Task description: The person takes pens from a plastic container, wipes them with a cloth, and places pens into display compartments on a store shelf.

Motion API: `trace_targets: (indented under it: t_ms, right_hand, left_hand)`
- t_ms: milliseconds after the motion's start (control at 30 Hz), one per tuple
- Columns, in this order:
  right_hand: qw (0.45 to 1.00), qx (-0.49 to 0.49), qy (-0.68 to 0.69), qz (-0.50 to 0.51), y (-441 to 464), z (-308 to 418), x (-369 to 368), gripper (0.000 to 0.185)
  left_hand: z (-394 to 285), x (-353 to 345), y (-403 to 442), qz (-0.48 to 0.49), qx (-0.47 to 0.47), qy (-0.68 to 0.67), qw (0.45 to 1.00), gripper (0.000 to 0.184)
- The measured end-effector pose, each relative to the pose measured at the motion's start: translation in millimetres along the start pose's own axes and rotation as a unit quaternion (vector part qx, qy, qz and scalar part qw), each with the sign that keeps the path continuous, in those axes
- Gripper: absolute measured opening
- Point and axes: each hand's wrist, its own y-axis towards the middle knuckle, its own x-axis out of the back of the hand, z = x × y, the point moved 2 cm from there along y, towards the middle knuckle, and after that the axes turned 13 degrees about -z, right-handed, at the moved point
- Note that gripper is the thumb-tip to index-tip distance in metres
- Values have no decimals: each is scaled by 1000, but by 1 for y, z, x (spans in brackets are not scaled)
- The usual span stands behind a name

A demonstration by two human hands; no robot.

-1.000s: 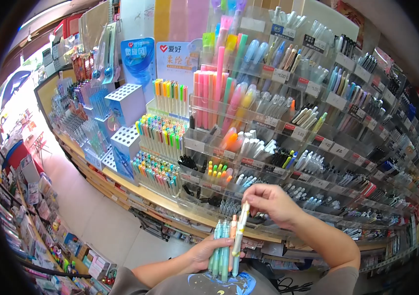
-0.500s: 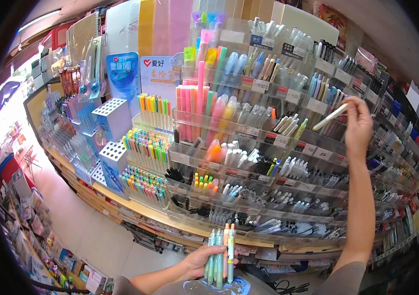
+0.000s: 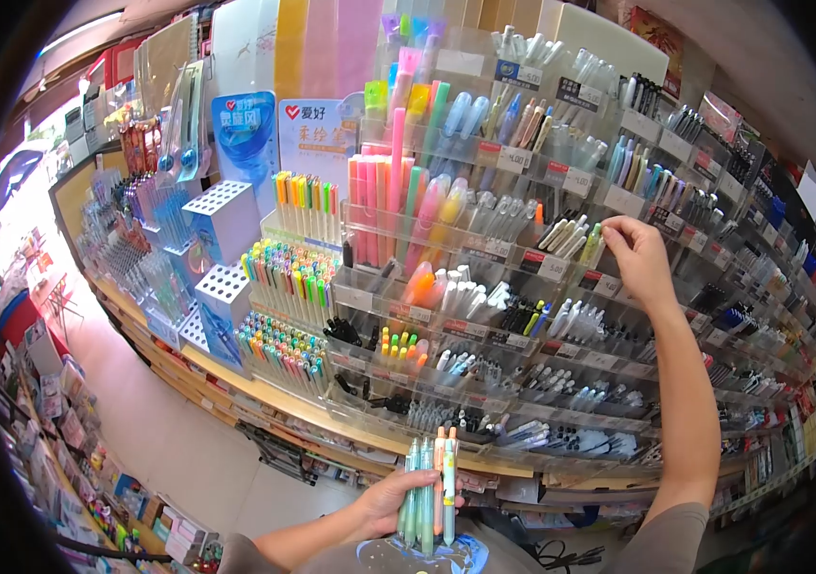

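My left hand [image 3: 396, 499] is closed round several slim pens [image 3: 426, 507], held upright low in the view. Some have green translucent barrels, one is orange, and one is pale with a yellow pattern. Up at the display rack [image 3: 490, 247], my right hand [image 3: 639, 263] has its thumb and fingers pinched together at a compartment. Just left of its fingertips stands a light green pen [image 3: 591, 243], and beside that are white-and-dark pens [image 3: 563, 235]. Whatever is between the right fingertips is too hidden to make out.
Clear tiers with price labels [image 3: 551, 267] hold many pens. Left of them stand trays of colourful pens [image 3: 293, 273], white boxes with holes [image 3: 221, 209] and blue signs [image 3: 244, 134]. A wooden ledge [image 3: 217, 368] runs below. More goods line the aisle at far left.
My right hand has moved left and down to the compartment by the green pen. The whitish pen it held out is no longer plainly visible. My left hand keeps its pens in place.
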Motion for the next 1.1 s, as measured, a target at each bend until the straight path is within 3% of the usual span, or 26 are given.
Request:
trace_targets:
  t_ms: [133,167,267,333,400,533,767,967,1100]
  right_hand:
    - [988,86,-17,-128,-14,29,3,21]
    - [991,74,-9,-107,-22,43,3,19]
    - [994,-3,87,58,-66,70,-14,17]
    - [963,-58,86,250,-104,84,-32,18]
    - [933,-13,135,334,-145,80,-55,23]
    - [867,-157,169,442,-187,85,-72,30]
    - [869,-178,160,432,-191,88,-69,26]
    - [792,-352,251,431,-191,90,-60,22]
    - [825,-322,265,380,-171,88,-43,20]
  left_hand:
    - [0,-2,-2,23,-25,-14,999,38]
    - [0,-4,-4,22,-27,-15,999,38]
    - [-1,-5,-4,20,-21,-14,999,40]
    - [0,-7,-4,10,-15,-1,1000,44]
    - [1,-8,-4,6,-13,9,1000,43]
    - [2,-10,-6,-7,-14,29,999,39]
    - [6,-8,-6,-22,-3,33,999,40]
    - [7,-11,-11,-39,-9,16,999,41]
    - [8,-3,-7,-74,-10,19,997,41]
